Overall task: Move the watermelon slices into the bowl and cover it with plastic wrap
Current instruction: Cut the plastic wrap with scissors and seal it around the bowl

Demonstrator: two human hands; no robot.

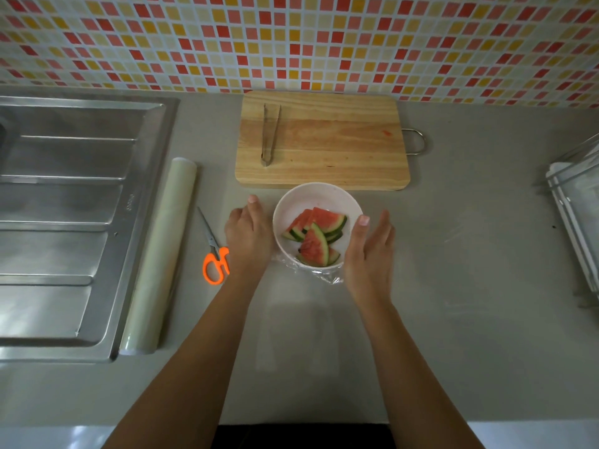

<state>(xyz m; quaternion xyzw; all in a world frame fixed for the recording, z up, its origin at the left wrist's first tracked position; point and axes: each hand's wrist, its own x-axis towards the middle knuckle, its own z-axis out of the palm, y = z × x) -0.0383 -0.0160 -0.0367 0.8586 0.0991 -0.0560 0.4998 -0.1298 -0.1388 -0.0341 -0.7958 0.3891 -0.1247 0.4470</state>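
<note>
Grey laminate countertop (470, 254) carries everything, with a stainless steel sink drainboard (64, 222) set into it at the left. At the back lies a pale rectangular wooden cutting board (340, 150), and metal tongs (269, 134) rest on its left part. A long roll of clear plastic wrap (162, 254) lies along the drainboard's edge, with orange-handled scissors (214, 251) just beside it. Just in front of the board stands a round white bowl (291, 202) holding red, green-rinded watermelon slices (316, 238); crinkled clear film (319, 276) bunches at the bowl's near rim, though whether it spans the top I cannot tell. The left hand (248, 233) lies against the bowl's left side, fingers together. The right hand (369, 251) cups the right side, palm open, thumb at the rim.
</note>
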